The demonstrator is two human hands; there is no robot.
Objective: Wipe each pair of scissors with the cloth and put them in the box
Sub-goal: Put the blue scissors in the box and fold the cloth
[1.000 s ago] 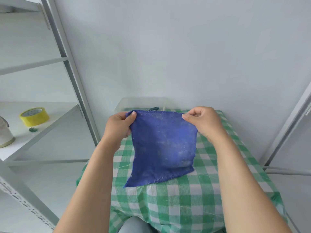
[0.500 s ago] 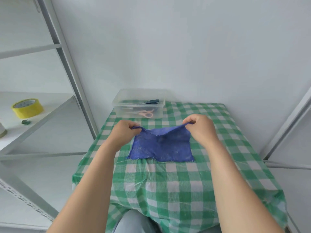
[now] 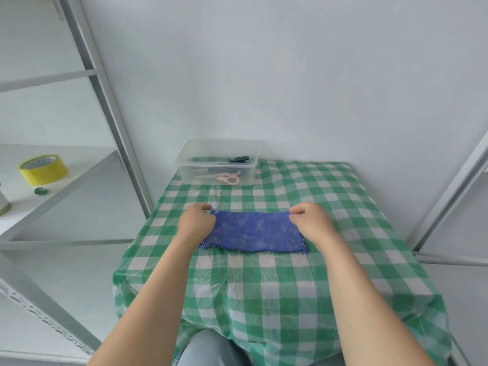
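Note:
A blue cloth (image 3: pixel 253 232) lies flat on the green-checked table (image 3: pixel 264 281), folded into a wide strip. My left hand (image 3: pixel 195 223) pinches its far left corner and my right hand (image 3: pixel 311 223) pinches its far right corner. Behind the cloth, at the table's far left, stands a clear plastic box (image 3: pixel 190 159). Inside it lie a pair of scissors with pink handles (image 3: pixel 228 179) and a pair with dark handles (image 3: pixel 239 159).
A metal shelf rack (image 3: pixel 105 101) stands to the left, with a yellow tape roll (image 3: pixel 43 169) and a small green object (image 3: pixel 41 191) on its shelf. The white wall is right behind the table. Another metal frame (image 3: pixel 454 196) stands on the right.
The cloth was held up by its top corners; both hands have lowered it onto the table, where it now lies folded and flat. The box has come into full view.

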